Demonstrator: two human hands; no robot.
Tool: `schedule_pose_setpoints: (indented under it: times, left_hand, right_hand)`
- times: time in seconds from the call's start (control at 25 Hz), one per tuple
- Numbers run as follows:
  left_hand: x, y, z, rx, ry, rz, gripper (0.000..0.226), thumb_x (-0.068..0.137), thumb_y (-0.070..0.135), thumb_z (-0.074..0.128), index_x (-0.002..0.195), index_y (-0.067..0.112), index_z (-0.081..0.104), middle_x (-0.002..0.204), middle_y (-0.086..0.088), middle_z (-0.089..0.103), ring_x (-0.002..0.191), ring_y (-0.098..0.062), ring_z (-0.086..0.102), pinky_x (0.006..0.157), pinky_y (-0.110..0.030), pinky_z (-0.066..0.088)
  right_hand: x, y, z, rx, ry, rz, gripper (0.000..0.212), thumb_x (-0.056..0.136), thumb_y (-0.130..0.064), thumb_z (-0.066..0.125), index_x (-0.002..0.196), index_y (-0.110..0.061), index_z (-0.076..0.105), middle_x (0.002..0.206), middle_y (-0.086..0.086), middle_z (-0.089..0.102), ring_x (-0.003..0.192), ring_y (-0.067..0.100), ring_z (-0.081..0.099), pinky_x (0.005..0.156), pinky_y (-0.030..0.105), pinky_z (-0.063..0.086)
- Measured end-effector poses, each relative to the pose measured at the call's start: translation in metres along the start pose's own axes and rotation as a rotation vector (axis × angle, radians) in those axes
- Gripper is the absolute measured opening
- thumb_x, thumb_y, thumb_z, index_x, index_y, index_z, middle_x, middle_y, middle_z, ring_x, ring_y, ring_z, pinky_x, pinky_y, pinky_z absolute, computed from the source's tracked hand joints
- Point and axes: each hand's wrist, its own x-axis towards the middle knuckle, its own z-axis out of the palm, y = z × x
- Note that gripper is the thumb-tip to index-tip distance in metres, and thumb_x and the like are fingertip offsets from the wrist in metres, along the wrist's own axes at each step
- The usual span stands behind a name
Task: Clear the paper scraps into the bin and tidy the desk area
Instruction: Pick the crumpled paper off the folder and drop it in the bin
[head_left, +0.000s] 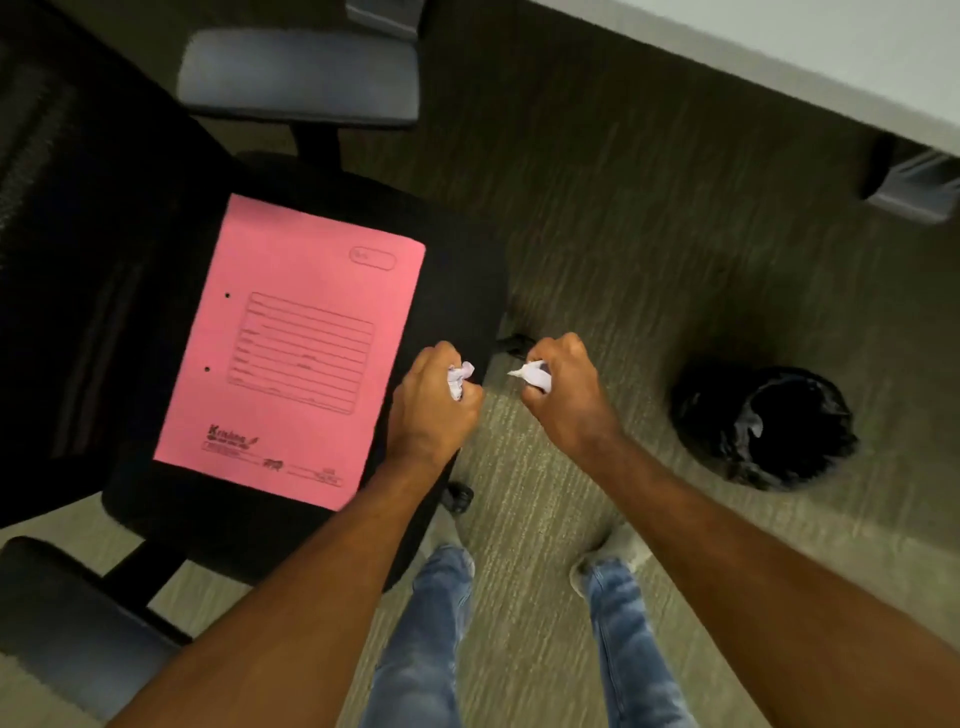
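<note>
Head view, then — what have the hands got?

— Each one is closed around a wad of crumpled paper. The left hand (434, 402) holds its scrap (459, 378) over the front edge of the black office chair (457, 249); the right hand (563, 387) grips another scrap (535, 373) just beside it, over the carpet (649, 234). The hands are near each other but not touching.

— And the bin?

— The bin (763, 426), lined with a black bag, stands on the floor to the right, a little apart from the right hand. A pale fleck shows inside it, maybe paper already dropped; I can't be sure.

— So how far along?

— Midway, I'd judge. Both scraps are gathered but not binned, and tidying remains: a pink file folder (291, 353) lies on the chair seat, probably needing a proper place.

— Anything in the way?

— Little. The path to the bin looks open. A chair caster (460, 496) sits close to the person's feet (613, 556), and a desk edge (779, 57) runs across the upper right, well clear.
</note>
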Motion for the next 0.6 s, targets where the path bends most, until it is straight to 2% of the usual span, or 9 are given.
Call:
schedule_pose_setpoints:
  times: [0.24,0.44,0.6]
  left_hand:
    - [-0.025,0.096,0.099,0.019,-0.124,0.132,0.014,0.080,0.014,0.064,0.088,0.017,0.052,0.095,-0.003,0.059,0.081,-0.032,0.058,0.065,-0.043,0.049]
    - [-0.048,0.165,0.188,0.044,-0.254,0.282,0.014,0.079,0.011,0.066,0.088,0.013,0.055,0.093,-0.007,0.060,0.079,-0.032,0.058,0.068,-0.046,0.052]
    - [-0.067,0.215,0.262,0.073,-0.349,0.381,0.014,0.079,0.011,0.067,0.086,0.013,0.055,0.091,-0.007,0.060,0.077,-0.033,0.059,0.068,-0.048,0.053]
  right_hand:
    - [-0.043,0.112,-0.082,0.024,0.123,0.126,0.018,0.085,-0.008,0.075,0.098,-0.013,0.064,0.105,0.001,0.047,0.086,0.018,0.055,0.073,0.031,0.043]
    - [-0.080,0.202,-0.141,0.067,0.210,0.252,0.019,0.085,-0.007,0.075,0.100,-0.010,0.064,0.107,0.007,0.049,0.089,0.025,0.059,0.080,0.040,0.051]
    - [-0.107,0.274,-0.179,0.103,0.268,0.374,0.023,0.084,-0.004,0.075,0.104,-0.010,0.063,0.112,0.009,0.051,0.091,0.027,0.060,0.080,0.038,0.051]
